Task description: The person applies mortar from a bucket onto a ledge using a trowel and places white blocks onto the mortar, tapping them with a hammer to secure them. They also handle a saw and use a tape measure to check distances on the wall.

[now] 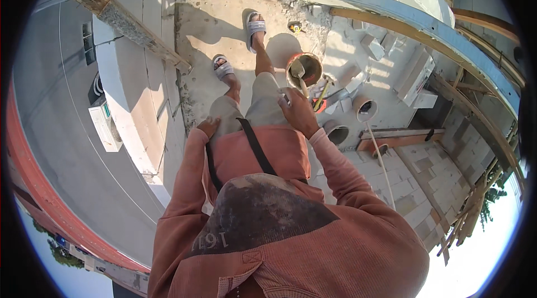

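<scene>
My left hand rests against the side of my grey shorts, its fingers lying along the cloth. Over my right thigh, my right hand has its fingers bent in, and what they hold, if anything, is not clear. Just beyond it stands a round bucket. A pointing trowel lies in the bucket with its handle across the near rim, its end close to my right hand. Beside the bucket, a hammer with a yellow handle lies near a red and black object.
A small yellow and black tape measure lies beyond my sandalled feet. Pale blocks and two more round containers stand at the right. A rough timber post leans by the left wall, past which the street lies below. A blue beam crosses above.
</scene>
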Available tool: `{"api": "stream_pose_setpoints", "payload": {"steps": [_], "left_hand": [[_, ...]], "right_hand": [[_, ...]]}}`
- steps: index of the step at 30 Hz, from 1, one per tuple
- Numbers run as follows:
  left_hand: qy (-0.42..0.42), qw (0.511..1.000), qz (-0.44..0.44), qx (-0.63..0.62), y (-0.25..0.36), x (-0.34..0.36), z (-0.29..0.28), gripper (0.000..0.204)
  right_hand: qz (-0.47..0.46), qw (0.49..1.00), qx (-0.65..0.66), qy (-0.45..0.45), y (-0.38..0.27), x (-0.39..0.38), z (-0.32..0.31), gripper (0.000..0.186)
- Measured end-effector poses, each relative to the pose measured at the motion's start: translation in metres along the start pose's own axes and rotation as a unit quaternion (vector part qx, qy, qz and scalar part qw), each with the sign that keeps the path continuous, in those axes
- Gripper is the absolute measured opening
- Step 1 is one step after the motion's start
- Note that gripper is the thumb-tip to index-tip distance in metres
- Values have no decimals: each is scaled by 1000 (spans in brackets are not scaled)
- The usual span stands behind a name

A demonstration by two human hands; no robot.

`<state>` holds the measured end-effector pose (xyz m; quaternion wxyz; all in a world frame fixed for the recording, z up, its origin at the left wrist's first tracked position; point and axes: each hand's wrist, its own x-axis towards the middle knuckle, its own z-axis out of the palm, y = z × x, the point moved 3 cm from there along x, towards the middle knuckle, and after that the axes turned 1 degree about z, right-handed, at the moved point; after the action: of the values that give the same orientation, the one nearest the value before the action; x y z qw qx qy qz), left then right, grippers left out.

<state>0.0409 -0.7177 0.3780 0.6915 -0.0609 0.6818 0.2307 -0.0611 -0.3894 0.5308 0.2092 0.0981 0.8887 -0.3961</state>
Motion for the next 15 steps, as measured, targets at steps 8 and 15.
{"api": "stream_pose_setpoints", "payload": {"steps": [8,15], "left_hand": [[-68,990,-125,-19,-5,39,82,127],[56,979,-197,-12,17,66,134,137]], "right_hand": [[315,944,72,-74,159,-122,89,35],[405,906,-101,-66,437,-157,102,40]]}}
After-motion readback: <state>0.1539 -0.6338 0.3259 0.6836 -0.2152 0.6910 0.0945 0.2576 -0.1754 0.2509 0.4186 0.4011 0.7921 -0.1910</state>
